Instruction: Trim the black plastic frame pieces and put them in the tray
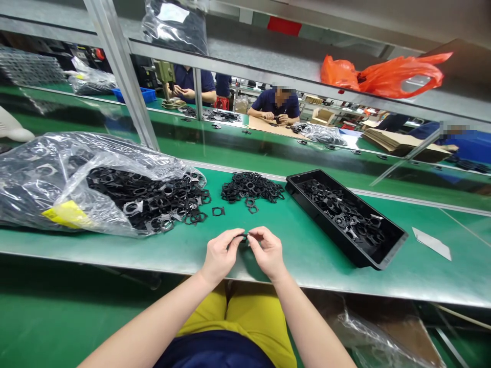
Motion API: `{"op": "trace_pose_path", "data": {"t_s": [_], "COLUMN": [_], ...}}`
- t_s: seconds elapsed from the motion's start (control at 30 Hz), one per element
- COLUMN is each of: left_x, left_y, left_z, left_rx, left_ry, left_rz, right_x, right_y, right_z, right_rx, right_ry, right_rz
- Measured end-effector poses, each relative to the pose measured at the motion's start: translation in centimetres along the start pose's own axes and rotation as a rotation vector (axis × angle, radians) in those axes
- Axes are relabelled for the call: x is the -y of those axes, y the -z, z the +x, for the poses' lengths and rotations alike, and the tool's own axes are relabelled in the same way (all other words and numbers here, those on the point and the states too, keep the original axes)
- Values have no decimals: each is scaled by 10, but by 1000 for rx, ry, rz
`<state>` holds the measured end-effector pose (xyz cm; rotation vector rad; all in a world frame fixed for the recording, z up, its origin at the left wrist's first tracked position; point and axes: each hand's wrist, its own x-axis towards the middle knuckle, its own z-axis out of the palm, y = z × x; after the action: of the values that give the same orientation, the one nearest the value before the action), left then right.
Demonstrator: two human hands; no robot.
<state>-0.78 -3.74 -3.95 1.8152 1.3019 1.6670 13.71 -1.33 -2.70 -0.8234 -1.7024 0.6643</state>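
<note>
While your left hand [219, 254] and right hand [269, 253] hover just above the green tabletop [307, 260], the fingers [238, 233] of both close on a small black frame [243, 237], pinched between them. Ahead, a loose heap of matching frames [251, 186] lies between an open clear plastic bag [46, 153] spilling more and a black tray [303, 177] holding others.

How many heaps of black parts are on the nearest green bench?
3: one spilling from the clear plastic bag, a loose heap beside it, and one in the black tray. More may be hidden in the bag.
</note>
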Motion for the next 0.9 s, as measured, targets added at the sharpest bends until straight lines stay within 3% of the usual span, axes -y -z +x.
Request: {"op": "trace_pose_path", "data": {"t_s": [0.27,0.47,0.7,0.9], "left_x": [-2,-4,-5,0], "left_y": [1,1,2,7], "left_z": [-1,2,13,11], "left_rx": [-11,55,14,66], "left_ry": [41,165,344,376], "left_rz": [-39,-185,-433,-432], "right_x": [0,3,4,2], "right_y": [-2,0,-5,-4], "right_z": [0,2,5,4], "right_rx": [36,46,122,109], "right_ry": [-19,9,-8,3], "right_rz": [20,-11,-19,-81]}}
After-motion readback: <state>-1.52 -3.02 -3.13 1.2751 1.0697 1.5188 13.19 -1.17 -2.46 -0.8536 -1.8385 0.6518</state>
